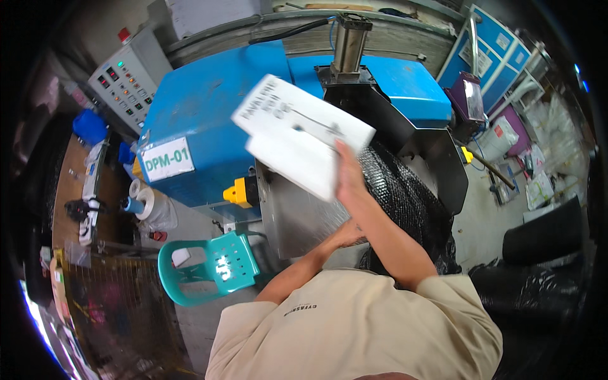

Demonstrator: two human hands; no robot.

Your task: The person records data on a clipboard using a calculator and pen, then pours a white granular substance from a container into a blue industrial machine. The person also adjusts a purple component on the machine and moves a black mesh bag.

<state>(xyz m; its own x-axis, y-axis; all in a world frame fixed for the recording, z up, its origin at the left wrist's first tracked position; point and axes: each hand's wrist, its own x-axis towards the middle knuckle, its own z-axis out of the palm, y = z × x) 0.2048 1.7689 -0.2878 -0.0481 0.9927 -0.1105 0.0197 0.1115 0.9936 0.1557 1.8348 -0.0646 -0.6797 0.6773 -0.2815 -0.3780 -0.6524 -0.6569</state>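
My right hand is closed on the lower right edge of a white board with dark lettering and a stepped outline. It is raised and tilted over a metal tray at the front of a blue machine. My left hand is lower, at the tray's near edge, partly behind my right forearm. Its fingers are hidden, so I cannot tell what it touches. Just right of my hands, glossy black textured sheeting hangs down from the machine between dark metal side plates.
A green plastic chair stands at the left with a small white thing on its seat. Yellow switches jut from the machine's side. Behind are a grey control box and an upright metal cylinder. Black rolls lie at the right.
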